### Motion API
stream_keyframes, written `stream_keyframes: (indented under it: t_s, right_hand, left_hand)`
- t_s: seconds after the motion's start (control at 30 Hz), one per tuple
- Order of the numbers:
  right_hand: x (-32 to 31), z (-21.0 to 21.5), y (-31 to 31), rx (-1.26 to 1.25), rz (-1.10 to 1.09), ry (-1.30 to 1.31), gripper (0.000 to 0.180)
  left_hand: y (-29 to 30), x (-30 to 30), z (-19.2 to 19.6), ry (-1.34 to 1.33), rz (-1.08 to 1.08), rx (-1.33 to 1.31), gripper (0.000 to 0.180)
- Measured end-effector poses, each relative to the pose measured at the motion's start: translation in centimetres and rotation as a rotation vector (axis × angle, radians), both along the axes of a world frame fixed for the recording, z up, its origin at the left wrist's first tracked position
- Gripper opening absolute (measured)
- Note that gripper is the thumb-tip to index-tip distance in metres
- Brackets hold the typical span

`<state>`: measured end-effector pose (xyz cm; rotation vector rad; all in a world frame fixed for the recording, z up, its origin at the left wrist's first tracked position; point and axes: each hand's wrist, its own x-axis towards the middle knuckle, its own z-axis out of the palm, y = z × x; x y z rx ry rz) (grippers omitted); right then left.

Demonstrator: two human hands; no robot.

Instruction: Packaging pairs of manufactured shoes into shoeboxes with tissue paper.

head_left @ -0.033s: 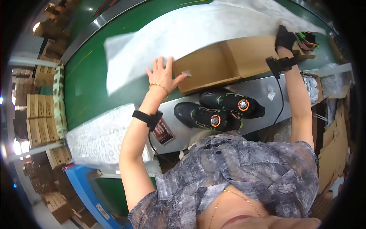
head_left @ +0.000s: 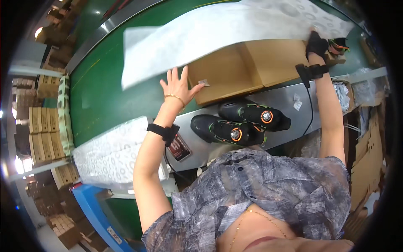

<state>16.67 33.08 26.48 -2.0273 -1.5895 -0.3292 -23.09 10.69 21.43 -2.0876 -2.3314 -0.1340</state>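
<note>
A large sheet of white patterned tissue paper (head_left: pixel 218 25) spreads across the far side of an open brown cardboard box (head_left: pixel 226 73). At the sheet's right end, my right hand (head_left: pixel 316 43), in a black fingerless glove, is closed on its edge. My left hand (head_left: pixel 176 87) has its fingers spread at the box's left end, fingertips close to the paper's lower edge. By that thumb is a small white packet (head_left: pixel 203 82); whether they touch I cannot tell. Two black shoes with orange-ringed dials, one nearer (head_left: pixel 226 130) and one farther (head_left: pixel 255 114), lie side by side before the box.
A stack of patterned tissue sheets (head_left: pixel 113 155) lies at the left, beside a phone-like dark rectangle (head_left: pixel 179 149). Another shoe (head_left: pixel 338 46) sits beyond my right hand. A green work surface (head_left: pixel 94 101) runs behind, a metal ledge (head_left: pixel 289 101) in front. Cartons (head_left: pixel 44 138) are stacked far left.
The tissue paper's left end has shifted up and right, baring more green surface. My left hand has dropped slightly; my right hand has moved a little to the right.
</note>
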Motion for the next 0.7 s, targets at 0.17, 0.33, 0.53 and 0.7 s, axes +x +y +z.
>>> stream_keyframes:
  t_s: [0.17, 0.33, 0.53, 0.7]
  right_hand:
    - [15.2, -6.0, 3.9, -0.023, -0.058, 0.184, 0.038]
    - [17.1, -6.2, -1.0, -0.015, 0.080, 0.015, 0.035]
    - [16.7, -5.8, -3.6, 0.008, 0.133, -0.207, 0.027]
    - [18.8, -5.4, -5.1, -0.053, 0.298, -0.242, 0.040]
  left_hand:
    - [4.4, -6.2, -5.9, -0.711, 0.350, -0.073, 0.087]
    - [6.5, -5.5, -1.8, -1.316, 0.849, -0.062, 0.092]
    - [10.2, -3.4, -0.2, -1.491, 0.574, -0.083, 0.113]
    - [15.5, 1.0, -2.1, -1.953, 0.669, -0.225, 0.120]
